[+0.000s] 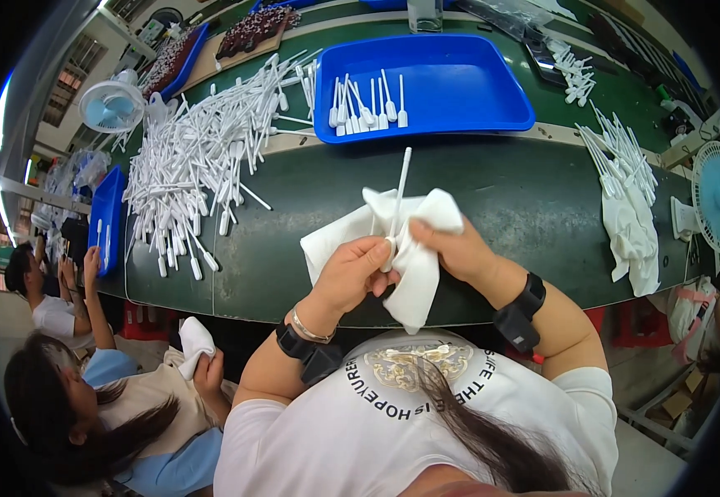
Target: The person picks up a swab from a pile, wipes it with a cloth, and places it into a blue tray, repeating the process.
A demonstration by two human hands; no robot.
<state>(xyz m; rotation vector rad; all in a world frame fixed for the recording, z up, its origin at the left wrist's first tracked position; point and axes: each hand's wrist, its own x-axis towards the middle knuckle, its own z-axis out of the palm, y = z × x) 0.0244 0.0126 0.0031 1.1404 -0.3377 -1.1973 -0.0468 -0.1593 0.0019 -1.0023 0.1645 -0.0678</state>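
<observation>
Her left hand (pixel 352 273) pinches the bulb end of a white plastic pipette (pixel 396 203) whose stem rises above the fingers, while her right hand (pixel 458 248) clasps the white cloth (pixel 414 273) wrapped around it, over the green table (pixel 509 199).

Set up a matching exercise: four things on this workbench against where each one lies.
1. white cloth
2. heap of white plastic droppers
3. blue tray
4. small fan

a. far left of the bench
b. beyond the hands, a few droppers inside
c. held in both hands
d. loose on the green mat, left of the tray

Pairs: 1-c, 2-d, 3-b, 4-a
</observation>
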